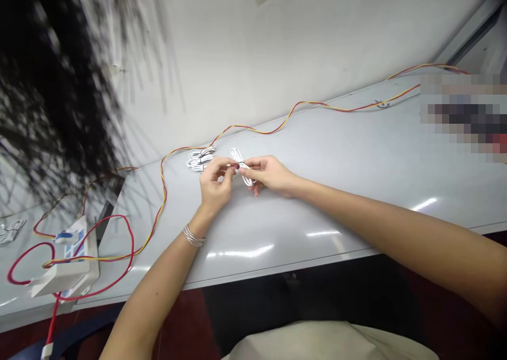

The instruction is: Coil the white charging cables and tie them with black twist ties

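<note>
Above the grey tabletop, my right hand [271, 175] pinches a coiled white cable [236, 154] between thumb and fingers. A thin black tie [241, 163] goes round the middle of that coil. My left hand [217, 183] is closed in a pinch at the same tie, its thumb and forefinger meeting beside the coil; the tie's end is too small to make out there. Just behind my left hand lie several more white cable coils [198, 159], bound with dark ties and partly hidden by the hand.
A red and yellow wire [273, 131] snakes along the wall side of the table [336, 164]. At left stands a white and blue box [73, 265] with red cable [132, 243] looped round it. Another white coil [12, 232] lies at far left. Dark hair [51, 85] blocks the upper left.
</note>
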Demonstrator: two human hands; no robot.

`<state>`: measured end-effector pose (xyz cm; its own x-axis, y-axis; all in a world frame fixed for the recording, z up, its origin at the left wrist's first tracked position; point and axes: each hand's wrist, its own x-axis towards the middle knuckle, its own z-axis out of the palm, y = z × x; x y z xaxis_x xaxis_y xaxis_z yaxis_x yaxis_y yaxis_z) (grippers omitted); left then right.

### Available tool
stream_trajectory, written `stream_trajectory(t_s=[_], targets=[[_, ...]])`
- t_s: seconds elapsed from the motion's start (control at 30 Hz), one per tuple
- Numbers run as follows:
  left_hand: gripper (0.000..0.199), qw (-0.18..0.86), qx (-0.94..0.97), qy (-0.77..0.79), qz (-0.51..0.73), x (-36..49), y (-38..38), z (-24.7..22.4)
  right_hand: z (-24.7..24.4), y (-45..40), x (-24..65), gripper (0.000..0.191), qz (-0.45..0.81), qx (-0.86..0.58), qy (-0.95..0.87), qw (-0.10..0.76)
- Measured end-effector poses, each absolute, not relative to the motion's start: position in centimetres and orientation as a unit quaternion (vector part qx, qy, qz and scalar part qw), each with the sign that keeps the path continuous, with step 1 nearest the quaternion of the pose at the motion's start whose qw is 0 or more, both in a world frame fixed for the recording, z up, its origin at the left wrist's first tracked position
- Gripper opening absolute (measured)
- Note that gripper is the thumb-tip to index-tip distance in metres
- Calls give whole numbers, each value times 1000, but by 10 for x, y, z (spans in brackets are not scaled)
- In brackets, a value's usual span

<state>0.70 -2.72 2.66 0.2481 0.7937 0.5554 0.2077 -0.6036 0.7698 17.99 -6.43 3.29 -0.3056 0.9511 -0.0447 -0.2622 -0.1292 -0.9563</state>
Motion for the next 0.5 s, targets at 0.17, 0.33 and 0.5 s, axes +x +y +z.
stream_trajectory(t_s=[0.17,0.33,0.5], targets=[[22,142,800,265,519,1,-21,27,37,-65,182,45,711,-329,-419,459],[26,120,786,283,536,-1,-17,24,33,-62,181,41,669,-378,-441,464],[20,151,732,327,579,-1,-17,26,26,-59,185,24,399,-514,-619,440]])
